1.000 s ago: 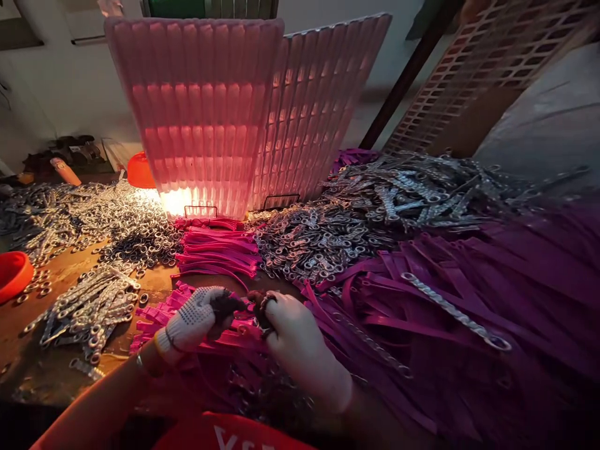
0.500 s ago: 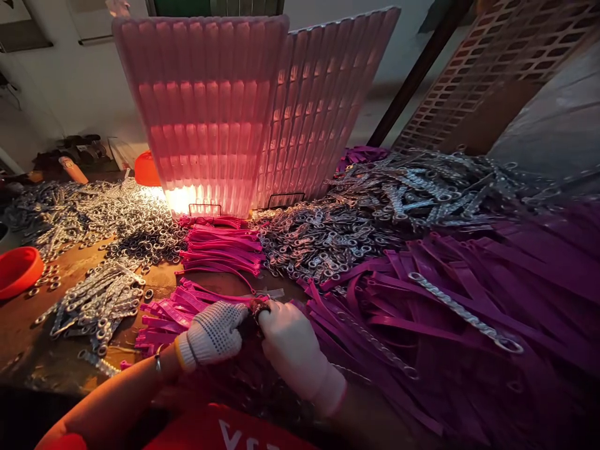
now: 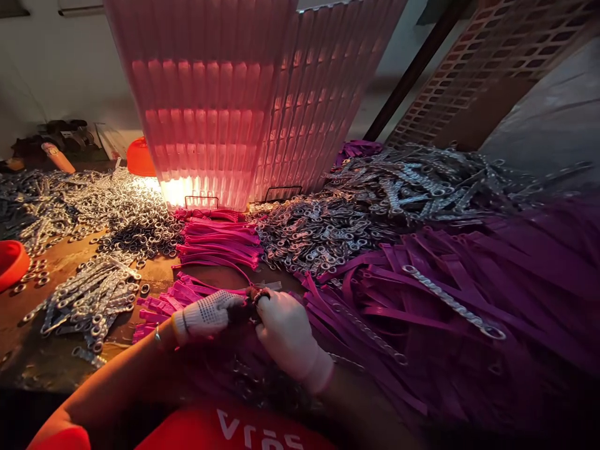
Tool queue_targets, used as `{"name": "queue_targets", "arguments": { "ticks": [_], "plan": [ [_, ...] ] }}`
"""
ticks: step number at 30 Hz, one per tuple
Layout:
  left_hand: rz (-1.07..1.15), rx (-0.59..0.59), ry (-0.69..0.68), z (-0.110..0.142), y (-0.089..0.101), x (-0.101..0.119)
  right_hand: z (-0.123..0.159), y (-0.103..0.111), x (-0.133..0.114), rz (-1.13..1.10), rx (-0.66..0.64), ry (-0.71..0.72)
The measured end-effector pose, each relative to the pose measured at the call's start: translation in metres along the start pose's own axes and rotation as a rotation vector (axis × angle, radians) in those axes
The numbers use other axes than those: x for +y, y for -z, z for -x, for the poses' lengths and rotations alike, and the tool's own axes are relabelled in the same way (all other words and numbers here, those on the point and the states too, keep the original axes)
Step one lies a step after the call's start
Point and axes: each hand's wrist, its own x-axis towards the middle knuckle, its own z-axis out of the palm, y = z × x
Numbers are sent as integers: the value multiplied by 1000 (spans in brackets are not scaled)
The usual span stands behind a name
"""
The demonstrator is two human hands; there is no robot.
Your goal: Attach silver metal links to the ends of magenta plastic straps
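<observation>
Both hands wear white knit gloves with dark fingertips and meet low in the middle of the view. My left hand (image 3: 206, 314) is closed, its fingertips pinched against those of my right hand (image 3: 281, 328), which is also closed. Between them sits a small piece, too dark to name, with a short metal strip (image 3: 270, 286) showing just past the fingertips. Under the hands lie pink plastic straps (image 3: 159, 305). A neat bundle of pink straps (image 3: 218, 244) lies just beyond.
A big heap of purple straps (image 3: 445, 294) fills the right. Metal link strips (image 3: 356, 219) are piled behind, more metal strips (image 3: 89, 300) and rings (image 3: 135, 219) to the left. A lit ribbed plastic screen (image 3: 225, 112) stands at the back. An orange bowl (image 3: 9, 262) sits far left.
Both hands have stayed pinched together and drifted slightly up and away from me; my left hand has turned flatter. The view shifted a little.
</observation>
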Motion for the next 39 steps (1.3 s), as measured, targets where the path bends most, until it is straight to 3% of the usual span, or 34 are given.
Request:
{"name": "queue_targets", "arguments": {
  "ticks": [2, 5, 8, 11, 15, 18, 23, 27, 30, 34, 39],
  "plan": [
    [133, 51, 20, 1, 6, -2, 0, 2, -1, -38, -16, 18],
    [179, 263, 90, 8, 4, -6, -4, 8, 0, -72, -181, 37],
    [50, 357, 78, 15, -7, -8, -10, 14, 0, -40, -333, -18],
    [-90, 434, 63, 19, -17, -10, -16, 15, -2, 1, -388, -59],
    [-216, 473, 53, 20, -22, -16, -16, 11, -5, 26, -443, 51],
    [-249, 430, 41, 17, -20, -19, -15, 7, -4, 32, -445, 145],
    [-91, 386, 70, 11, -11, -12, -23, 2, 0, 32, -394, 90],
    [121, 460, 200, 11, -9, -3, -24, -7, -1, 87, -163, 28],
    [203, 464, 200, 15, -11, -2, -18, -18, -3, 118, 15, 58],
    [109, 513, 131, 21, -17, -7, -10, -31, -2, 94, 110, 123],
    [-36, 551, 153, 23, -27, -14, -8, -38, 3, 35, 186, 212]
  ]
}}
